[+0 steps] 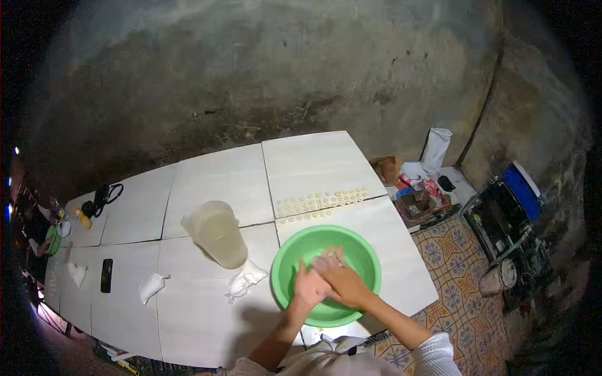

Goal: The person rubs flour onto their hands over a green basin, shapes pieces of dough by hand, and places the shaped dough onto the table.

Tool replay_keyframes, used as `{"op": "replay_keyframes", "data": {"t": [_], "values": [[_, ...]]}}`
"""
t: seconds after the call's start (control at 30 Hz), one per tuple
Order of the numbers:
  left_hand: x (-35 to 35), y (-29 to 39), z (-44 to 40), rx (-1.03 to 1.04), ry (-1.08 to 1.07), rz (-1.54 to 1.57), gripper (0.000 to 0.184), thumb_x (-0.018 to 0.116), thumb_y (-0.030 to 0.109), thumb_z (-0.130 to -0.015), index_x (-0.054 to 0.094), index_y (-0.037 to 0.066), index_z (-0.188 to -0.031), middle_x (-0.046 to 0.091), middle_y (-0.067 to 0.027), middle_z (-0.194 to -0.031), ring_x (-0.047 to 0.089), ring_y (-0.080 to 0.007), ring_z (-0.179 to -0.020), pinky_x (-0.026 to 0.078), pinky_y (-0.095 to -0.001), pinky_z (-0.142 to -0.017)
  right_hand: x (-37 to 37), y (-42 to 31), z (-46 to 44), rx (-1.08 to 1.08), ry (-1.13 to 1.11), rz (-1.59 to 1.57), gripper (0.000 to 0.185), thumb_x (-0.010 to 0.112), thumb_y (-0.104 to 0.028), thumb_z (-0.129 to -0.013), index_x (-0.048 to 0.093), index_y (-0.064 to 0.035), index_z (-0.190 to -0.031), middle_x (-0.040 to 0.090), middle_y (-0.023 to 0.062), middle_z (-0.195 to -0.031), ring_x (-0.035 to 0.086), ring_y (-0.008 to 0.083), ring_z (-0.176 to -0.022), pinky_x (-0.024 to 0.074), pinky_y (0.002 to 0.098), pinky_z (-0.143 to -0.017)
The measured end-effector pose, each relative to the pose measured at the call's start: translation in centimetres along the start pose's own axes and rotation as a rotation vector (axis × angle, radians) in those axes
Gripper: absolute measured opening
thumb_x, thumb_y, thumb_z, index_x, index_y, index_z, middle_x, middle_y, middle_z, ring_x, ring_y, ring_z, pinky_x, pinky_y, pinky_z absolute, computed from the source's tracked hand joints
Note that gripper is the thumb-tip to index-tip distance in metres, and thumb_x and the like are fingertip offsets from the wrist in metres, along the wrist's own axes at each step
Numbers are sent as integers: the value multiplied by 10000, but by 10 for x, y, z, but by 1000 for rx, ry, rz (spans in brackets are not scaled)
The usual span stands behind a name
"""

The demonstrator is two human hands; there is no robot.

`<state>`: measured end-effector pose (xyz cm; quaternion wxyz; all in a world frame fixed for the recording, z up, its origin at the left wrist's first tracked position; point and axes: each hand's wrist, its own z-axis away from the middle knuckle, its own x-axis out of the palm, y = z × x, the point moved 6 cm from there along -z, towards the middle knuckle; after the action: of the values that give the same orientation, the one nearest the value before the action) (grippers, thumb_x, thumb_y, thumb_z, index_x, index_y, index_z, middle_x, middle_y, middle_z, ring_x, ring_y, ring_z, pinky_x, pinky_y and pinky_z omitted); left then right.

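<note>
Over the round, smooth green basin (360, 258), the left hand (310, 289) and right hand (342, 282) are pressed together, fingers extended and unclenched.

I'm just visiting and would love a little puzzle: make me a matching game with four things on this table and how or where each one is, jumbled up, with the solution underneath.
Column one
1. Basin
2. Pitcher
3. Phone
4. Little pieces

Column two
A. Black, lying flat on the white table
B. Pale, set out in rows
C. Cloudy and see-through, standing upright
D. Green and round, with the left hand and right hand over it

Pairs: 1-D, 2-C, 3-A, 4-B
</note>
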<state>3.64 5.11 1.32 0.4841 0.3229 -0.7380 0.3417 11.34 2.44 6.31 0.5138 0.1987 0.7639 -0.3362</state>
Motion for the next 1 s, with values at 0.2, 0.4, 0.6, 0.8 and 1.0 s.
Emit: {"op": "replay_keyframes", "data": {"t": [0.2,0.4,0.6,0.8,1.0], "values": [[-21,-10,-14,-19,-289,-243,1018,177,779,-863,100,5,-1519,115,-195,-1587,115,-293,-1477,99,-475,-1189,30,-44,-18,-146,35,-217,773,520,-531,-892,338,-15,-1439,391,276,-1421,375,454,-1314,263,513,-1126],[4,7,4,-16,326,-508,988,143,767,-882,147,7,-1514,155,-188,-1583,159,-295,-1468,142,-455,-1180,15,-9,-8,18,81,53,701,516,-473,-909,354,-66,-1456,373,239,-1451,329,449,-1354,228,560,-1134],[-22,-5,-4,-73,137,-447,1035,189,792,-860,146,-13,-1508,163,-226,-1569,161,-298,-1466,157,-483,-1175,30,-53,-15,-44,83,-115,682,531,-444,-911,347,-91,-1465,386,240,-1445,382,433,-1323,277,559,-1096],[-17,-15,6,-107,180,-528,895,283,684,-928,147,21,-1514,189,-209,-1565,187,-333,-1452,158,-486,-1176,16,-12,-7,191,129,76,712,514,-457,-927,327,-7,-1446,388,249,-1437,308,433,-1369,230,552,-1123],[1,6,-8,13,32,-388,945,216,722,-913,126,-4,-1511,150,-210,-1577,159,-319,-1463,131,-494,-1178,26,-52,10,-63,112,-139,714,545,-468,-902,377,-11,-1424,397,233,-1443,324,403,-1374,213,565,-1129]]}}
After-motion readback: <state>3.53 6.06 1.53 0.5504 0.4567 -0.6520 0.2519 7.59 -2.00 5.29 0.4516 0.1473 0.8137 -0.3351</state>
